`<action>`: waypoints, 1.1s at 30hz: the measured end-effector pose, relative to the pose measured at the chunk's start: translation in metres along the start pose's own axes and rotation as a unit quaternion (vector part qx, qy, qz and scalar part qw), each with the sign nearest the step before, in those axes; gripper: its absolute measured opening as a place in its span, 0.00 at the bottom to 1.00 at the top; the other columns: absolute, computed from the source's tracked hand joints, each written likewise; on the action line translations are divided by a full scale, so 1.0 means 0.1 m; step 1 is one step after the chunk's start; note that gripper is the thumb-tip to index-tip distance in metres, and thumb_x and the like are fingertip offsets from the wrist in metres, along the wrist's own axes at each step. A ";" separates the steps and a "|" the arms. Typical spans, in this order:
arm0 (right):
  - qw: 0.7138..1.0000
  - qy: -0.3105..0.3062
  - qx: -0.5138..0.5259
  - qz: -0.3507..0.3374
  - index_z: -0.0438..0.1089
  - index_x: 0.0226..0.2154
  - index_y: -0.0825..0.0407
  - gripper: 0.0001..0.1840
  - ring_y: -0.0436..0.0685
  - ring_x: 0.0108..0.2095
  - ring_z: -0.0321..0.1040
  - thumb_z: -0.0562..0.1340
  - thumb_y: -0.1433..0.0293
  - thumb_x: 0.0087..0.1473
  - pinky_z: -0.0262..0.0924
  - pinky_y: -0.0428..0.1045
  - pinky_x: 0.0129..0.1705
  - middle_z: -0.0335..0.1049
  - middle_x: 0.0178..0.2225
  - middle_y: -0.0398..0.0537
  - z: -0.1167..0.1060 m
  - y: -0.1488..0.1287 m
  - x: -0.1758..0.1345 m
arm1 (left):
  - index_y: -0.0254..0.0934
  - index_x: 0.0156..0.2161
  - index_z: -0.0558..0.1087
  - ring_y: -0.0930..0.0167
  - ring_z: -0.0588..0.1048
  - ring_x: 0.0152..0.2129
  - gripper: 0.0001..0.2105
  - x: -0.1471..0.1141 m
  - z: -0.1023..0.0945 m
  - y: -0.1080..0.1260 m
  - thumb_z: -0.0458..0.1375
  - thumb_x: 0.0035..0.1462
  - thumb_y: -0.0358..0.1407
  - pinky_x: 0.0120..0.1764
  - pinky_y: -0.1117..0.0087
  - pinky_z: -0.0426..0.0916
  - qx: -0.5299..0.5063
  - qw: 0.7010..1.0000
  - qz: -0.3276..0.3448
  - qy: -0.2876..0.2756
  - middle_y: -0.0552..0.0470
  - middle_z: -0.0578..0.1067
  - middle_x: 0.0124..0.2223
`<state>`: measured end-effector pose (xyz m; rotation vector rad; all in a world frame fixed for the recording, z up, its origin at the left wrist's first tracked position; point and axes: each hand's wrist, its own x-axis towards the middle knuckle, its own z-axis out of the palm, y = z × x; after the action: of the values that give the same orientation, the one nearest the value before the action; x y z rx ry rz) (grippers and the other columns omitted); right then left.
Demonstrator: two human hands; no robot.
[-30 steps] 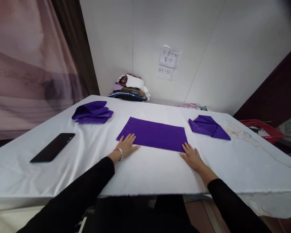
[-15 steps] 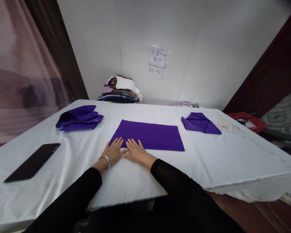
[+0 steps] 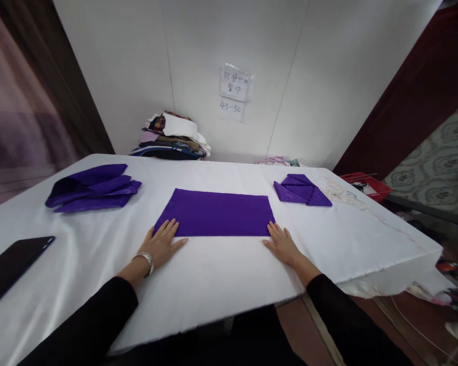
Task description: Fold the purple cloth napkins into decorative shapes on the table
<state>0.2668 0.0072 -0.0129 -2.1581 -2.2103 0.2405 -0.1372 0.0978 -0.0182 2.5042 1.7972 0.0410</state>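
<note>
A purple cloth napkin [image 3: 217, 212], folded into a flat rectangle, lies in front of me on the white tablecloth [image 3: 221, 274]. My left hand [image 3: 162, 245] rests flat at its near left corner, fingertips on the cloth and thumb stretched to the side. A silver bracelet [image 3: 145, 262] circles that wrist. At the near right corner, my right hand [image 3: 283, 244] lies open with its fingertips on the edge. Neither hand grips anything. To the right sits a purple napkin folded into a pointed shape [image 3: 302, 190]. Loosely bunched purple cloth [image 3: 93, 188] lies at the left.
A dark tablet-like slab [image 3: 15, 267] lies at the table's left. Behind the table's far edge is a pile of folded fabrics [image 3: 171, 137], with a handwritten paper sign [image 3: 235, 84] on the wall. A red basket [image 3: 377, 190] stands past the right edge.
My right hand has slid right along the napkin's near edge, from beside my left hand to the right corner. My left hand stays near the left corner. The camera view has shifted right.
</note>
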 end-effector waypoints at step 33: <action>1.000 0.001 -0.027 0.005 0.46 0.62 0.55 0.37 0.60 0.64 0.34 0.41 0.51 0.57 0.35 0.64 0.61 0.40 0.64 0.51 0.10 0.15 0.01 | 0.34 0.63 0.49 0.60 0.41 0.62 0.34 0.37 -0.18 -0.72 0.35 0.58 0.54 0.58 0.46 0.40 0.004 0.977 -0.214 -0.005 0.45 0.45 0.66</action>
<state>0.2798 0.0074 -0.0245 -2.1948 -2.2318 0.1812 -0.1943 0.1562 -0.0055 2.0598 2.2876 0.0011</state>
